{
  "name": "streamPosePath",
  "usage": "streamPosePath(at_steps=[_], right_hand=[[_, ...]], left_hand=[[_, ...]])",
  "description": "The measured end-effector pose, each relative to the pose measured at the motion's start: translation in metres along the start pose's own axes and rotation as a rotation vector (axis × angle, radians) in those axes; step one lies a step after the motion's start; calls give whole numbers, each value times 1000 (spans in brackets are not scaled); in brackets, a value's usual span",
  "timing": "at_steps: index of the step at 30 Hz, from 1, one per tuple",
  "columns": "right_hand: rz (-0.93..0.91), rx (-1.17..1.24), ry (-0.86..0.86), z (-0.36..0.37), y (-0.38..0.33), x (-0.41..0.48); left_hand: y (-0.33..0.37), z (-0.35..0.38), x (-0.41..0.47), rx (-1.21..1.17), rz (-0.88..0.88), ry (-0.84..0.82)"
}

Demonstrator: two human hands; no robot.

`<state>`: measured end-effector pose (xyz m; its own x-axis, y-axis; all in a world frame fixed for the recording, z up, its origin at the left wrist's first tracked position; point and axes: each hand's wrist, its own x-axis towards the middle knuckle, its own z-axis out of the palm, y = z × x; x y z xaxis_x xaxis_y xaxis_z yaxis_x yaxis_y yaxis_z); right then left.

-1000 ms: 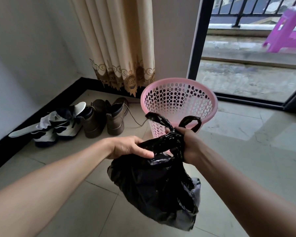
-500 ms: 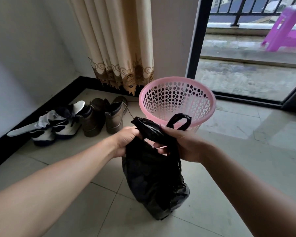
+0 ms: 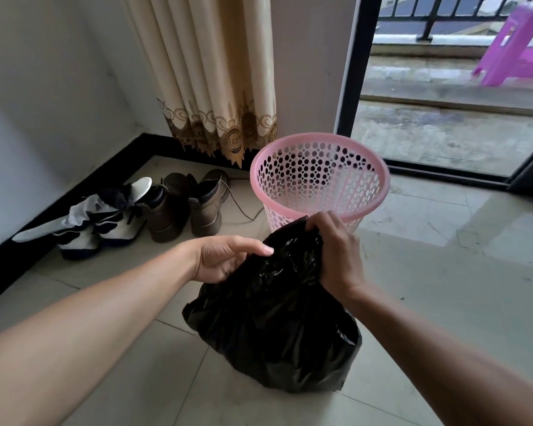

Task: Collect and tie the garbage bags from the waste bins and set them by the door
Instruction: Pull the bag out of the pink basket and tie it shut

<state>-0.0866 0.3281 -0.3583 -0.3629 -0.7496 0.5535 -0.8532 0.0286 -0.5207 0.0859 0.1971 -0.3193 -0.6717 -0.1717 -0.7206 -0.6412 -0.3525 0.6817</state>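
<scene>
Head view, looking down at the floor: the black plastic garbage bag (image 3: 274, 333) is out of the round pink perforated plastic waste bin (image 3: 317, 138) and hangs in front of it, low over the pale tiled floor (image 3: 443, 256). Whether its bottom touches the tile cannot be told.

The right hand (image 3: 336, 250) has its fingers curled round the bunched top of the bag. That looks like the anchor grip, taking the weight and keeping the mouth gathered. The left hand (image 3: 225, 259) comes in from the other side, thumb pressed on the crinkled plastic and fingers tucked beneath, pinching the neck. With two hands at one neck, this reads as the tying step. The handles are hidden inside the grips, so whether a knot is formed cannot be told.

The bin stands upright and shows no liner, just behind the hands, close to the dark frame of the glass sliding door (image 3: 348, 72). That closeness suits the task, since the bag needs only a short carry once it is tied.

To the left, a pair of brown leather boots (image 3: 182, 207) and white-and-dark sneakers (image 3: 105, 229) sit along the wall, well apart from the bag. A cream pleated curtain (image 3: 210, 72) hangs behind them. Outside, a purple plastic stool (image 3: 517, 47) stands on the balcony.
</scene>
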Motion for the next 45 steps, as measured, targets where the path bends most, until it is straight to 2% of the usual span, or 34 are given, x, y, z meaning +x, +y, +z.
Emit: streamPosePath(at_steps=[3,7,11,12,15,17,19,24,27,30,33,36,39,41,45], right_hand=[[114,49,2,3,-2,6],[215,6,-64,6,-6,9],[438,464,-137,7,-6,13],[442,557,-200,7,-3,13],[512,676,-385,6,-3,9],[563,706,-462,7,-3,5],[584,702,-491,11,0,1],[617,723,-382,15,5,-2],[516,675,-342,16,7,-1],[436,607,-279,16,7,1],[358,565,-229,17,8,0],[342,581,-263,18,5,0],[413,675,-350,15,-9,-1],[564,761,-355,11,-15,3],[987,948,-316,4,-11,17]], left_hand=[[4,12,-3,12,72,27],[2,22,13,77,159,366],[-3,16,23,123,145,624],[-4,12,26,134,137,687],[-7,7,33,113,181,818],[-5,10,32,2,254,773],[-3,11,28,-79,290,659],[1,-5,13,-242,240,342],[2,-14,5,-318,174,182],[2,-23,7,-327,198,221],[8,-21,9,-201,226,344],[12,-14,12,164,178,541],[14,-11,15,503,171,746],[17,-17,12,449,227,753],[19,-39,-2,23,292,568]])
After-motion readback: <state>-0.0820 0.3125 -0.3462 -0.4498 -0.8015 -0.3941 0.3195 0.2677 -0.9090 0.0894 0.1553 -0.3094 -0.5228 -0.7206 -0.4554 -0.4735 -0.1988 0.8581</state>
